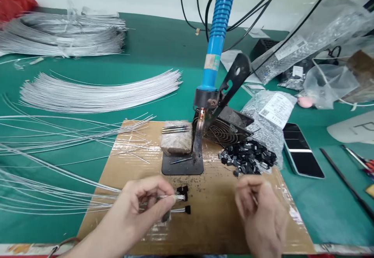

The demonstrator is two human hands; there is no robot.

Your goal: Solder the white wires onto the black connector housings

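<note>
Several wires [180, 197] — count unclear — pinched in left hand [147, 203].

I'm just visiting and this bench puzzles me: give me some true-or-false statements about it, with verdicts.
1. The left hand holds thin white wires. True.
2. The right hand is nearer the black pieces than the blue handle. True.
3. The blue handle lies flat. False: it slants upward in a stand.
4. The cardboard extends under the left hand. True.
5. The black pieces are left of the left hand. False: they are to its right.
</note>
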